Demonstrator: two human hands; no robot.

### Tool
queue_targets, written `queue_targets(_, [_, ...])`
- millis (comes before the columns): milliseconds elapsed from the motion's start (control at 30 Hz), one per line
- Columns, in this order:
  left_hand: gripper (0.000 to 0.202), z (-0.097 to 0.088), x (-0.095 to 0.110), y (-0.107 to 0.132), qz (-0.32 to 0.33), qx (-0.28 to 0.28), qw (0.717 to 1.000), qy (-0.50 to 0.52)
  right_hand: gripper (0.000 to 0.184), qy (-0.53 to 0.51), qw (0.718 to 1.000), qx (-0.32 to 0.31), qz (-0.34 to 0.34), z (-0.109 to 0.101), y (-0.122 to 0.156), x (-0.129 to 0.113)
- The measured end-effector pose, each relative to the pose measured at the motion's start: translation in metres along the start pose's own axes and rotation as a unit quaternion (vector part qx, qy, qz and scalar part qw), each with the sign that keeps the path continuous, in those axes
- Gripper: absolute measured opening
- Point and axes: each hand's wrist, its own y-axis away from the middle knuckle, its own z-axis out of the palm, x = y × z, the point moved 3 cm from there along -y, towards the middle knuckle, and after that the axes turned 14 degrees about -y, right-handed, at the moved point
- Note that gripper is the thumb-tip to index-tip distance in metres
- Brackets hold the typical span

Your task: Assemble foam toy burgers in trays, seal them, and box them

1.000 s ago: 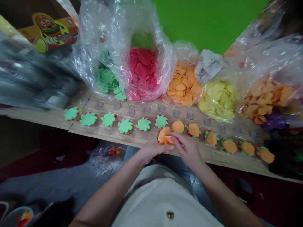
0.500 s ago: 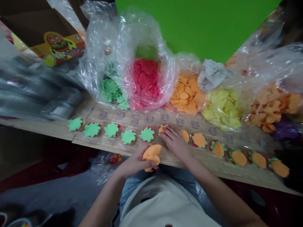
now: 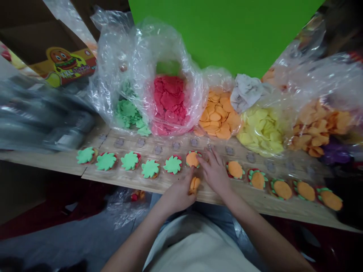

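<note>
A few orange foam discs (image 3: 194,184) are gripped in my left hand (image 3: 180,192), whose index finger reaches forward to the front of an orange-topped foam stack (image 3: 193,159). My right hand (image 3: 217,173) has its fingers stretched out just right of that stack. Its thumb side is at the stack's edge; whether it touches is unclear. To the left runs a row of stacks topped with green leaf-shaped foam (image 3: 172,164). On the right, more stacks carry an orange disc (image 3: 235,169) over green and red layers. My right hand hides part of the row.
Behind the row, clear plastic bags hold green pieces (image 3: 129,113), red pieces (image 3: 170,100), orange discs (image 3: 217,115) and yellow pieces (image 3: 262,130). A crumpled white cloth (image 3: 246,92) lies among them. Small clear plastic parts (image 3: 176,146) line the wooden table (image 3: 119,177). A printed box (image 3: 68,66) stands at back left.
My left hand has moved right and forward with the orange discs, up to the stack. My right hand has shifted right, uncovering that stack's orange top. The view has tilted slightly.
</note>
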Motion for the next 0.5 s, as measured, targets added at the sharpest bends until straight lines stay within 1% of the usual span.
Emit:
queue_targets(67, [0.080,0.001,0.001,-0.002,-0.003,-0.005,1.000,0.002,0.048,0.004,0.999,-0.028,-0.030,0.003,0.004,-0.001])
queue_targets(133, [0.079,-0.002,0.004,0.000,0.001,-0.009,1.000,0.014,0.052,0.007,0.999,-0.035,-0.038,0.005,0.010,0.000])
queue_targets(167, [0.077,-0.005,0.005,0.004,-0.002,-0.013,0.999,0.036,0.053,0.005,0.999,-0.033,-0.038,0.006,0.012,0.001])
queue_targets(233, [0.070,-0.010,0.006,0.013,-0.037,-0.043,0.990,0.129,0.051,-0.015,0.998,-0.025,-0.048,0.005,0.014,0.001])
queue_targets(267, [0.066,-0.012,0.006,0.019,-0.067,-0.061,0.977,0.195,0.050,-0.037,0.998,-0.017,-0.055,0.003,0.015,-0.001])
queue_targets(300, [0.062,-0.014,0.005,0.024,-0.099,-0.072,0.955,0.269,0.048,-0.068,0.996,-0.002,-0.054,0.001,0.015,-0.004])
queue_targets(333, [0.057,-0.016,0.005,0.028,-0.126,-0.071,0.928,0.343,0.046,-0.110,0.993,0.016,-0.045,-0.002,0.014,-0.009])
queue_targets(367, [0.051,-0.017,0.004,0.031,-0.144,-0.056,0.899,0.410,0.043,-0.161,0.986,0.028,-0.028,-0.003,0.012,-0.014])
queue_targets(433, [0.039,-0.020,0.002,0.032,-0.159,-0.004,0.844,0.512,0.039,-0.266,0.964,0.018,0.016,-0.002,0.009,-0.030])
queue_targets(467, [0.036,-0.020,0.002,0.030,-0.160,0.027,0.824,0.543,0.041,-0.302,0.953,0.004,0.036,0.001,0.008,-0.039])
queue_targets(500, [0.035,-0.020,0.001,0.028,-0.154,0.060,0.813,0.559,0.043,-0.322,0.945,-0.007,0.052,0.004,0.006,-0.049])
